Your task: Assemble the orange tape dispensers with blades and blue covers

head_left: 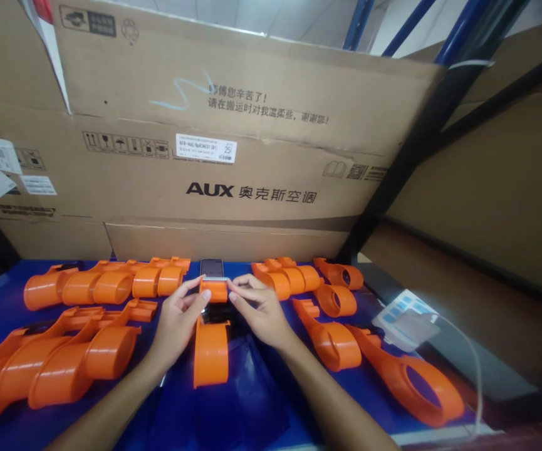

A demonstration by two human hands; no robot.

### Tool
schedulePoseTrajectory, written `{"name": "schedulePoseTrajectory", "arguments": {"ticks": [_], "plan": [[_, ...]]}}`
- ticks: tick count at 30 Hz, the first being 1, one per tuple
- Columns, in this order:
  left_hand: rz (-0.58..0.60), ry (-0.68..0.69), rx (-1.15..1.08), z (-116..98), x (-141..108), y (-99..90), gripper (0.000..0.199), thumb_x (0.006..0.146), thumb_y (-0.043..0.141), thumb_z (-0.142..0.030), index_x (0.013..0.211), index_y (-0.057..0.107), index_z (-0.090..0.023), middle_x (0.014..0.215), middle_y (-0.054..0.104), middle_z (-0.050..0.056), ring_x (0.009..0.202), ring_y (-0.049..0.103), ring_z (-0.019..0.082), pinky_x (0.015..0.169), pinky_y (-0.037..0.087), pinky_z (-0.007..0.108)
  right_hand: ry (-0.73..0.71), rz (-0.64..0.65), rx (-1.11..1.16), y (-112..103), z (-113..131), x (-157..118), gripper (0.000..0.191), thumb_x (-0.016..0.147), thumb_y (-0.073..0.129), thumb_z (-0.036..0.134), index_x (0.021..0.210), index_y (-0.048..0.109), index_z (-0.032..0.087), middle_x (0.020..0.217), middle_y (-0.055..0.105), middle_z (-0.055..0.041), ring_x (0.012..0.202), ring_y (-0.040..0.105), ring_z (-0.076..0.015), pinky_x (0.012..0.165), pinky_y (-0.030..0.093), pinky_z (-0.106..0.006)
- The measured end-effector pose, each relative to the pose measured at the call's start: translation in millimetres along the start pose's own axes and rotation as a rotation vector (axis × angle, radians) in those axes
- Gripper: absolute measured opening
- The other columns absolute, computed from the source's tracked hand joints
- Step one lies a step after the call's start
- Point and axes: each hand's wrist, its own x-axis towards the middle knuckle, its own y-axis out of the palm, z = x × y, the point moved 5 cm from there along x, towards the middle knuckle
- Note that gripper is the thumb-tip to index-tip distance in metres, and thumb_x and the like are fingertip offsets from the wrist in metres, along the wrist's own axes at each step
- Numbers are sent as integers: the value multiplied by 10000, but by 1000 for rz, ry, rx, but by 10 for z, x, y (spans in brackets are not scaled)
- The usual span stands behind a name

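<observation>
In the middle of the blue surface, an orange plastic tape dispenser (211, 354) with a wide curved band points toward me. My left hand (181, 313) pinches the left side of its far end, thumb on the orange plastic. My right hand (264, 310) pinches the right side of that same end. A thin silvery strip (215, 279) lies across the top between my fingertips. Just beyond it is a small dark device (212, 268) with a grey face. Black material shows under the orange end, partly hidden by my hands.
Several more orange dispensers (111, 351) lie in rows on the left, and others (339, 344) on the right. A white-and-blue box (406, 319) with a pale cord stands at the right. Behind rises a large cardboard carton (261, 156), beside a dark rack post (393, 156).
</observation>
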Motion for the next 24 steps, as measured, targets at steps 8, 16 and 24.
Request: {"name": "schedulePoseTrajectory", "arguments": {"ticks": [8,16,24], "plan": [[-235,-5,-183,-223,-39,-124,414,766,818,-444,1099,742,-210,1058,776,45,951,723,219,826,566,291,2,187,-336,-74,58,-7,220,918,685,282,1131,730,255,990,673,-58,901,601,-218,824,503,-368],[-286,35,-188,-285,-13,-162,445,706,847,-494,1017,736,-197,915,728,14,823,684,181,719,554,252,-3,493,-571,-53,13,-100,195,804,809,301,987,757,258,1060,576,-67,1014,524,-253,908,457,-410],[-197,-21,-240,-302,-105,-22,462,677,876,-496,987,720,-191,798,702,-20,644,631,124,613,516,219,-9,471,-502,-36,36,-62,122,819,757,240,936,725,240,985,615,-55,978,559,-240,877,481,-391]]}}
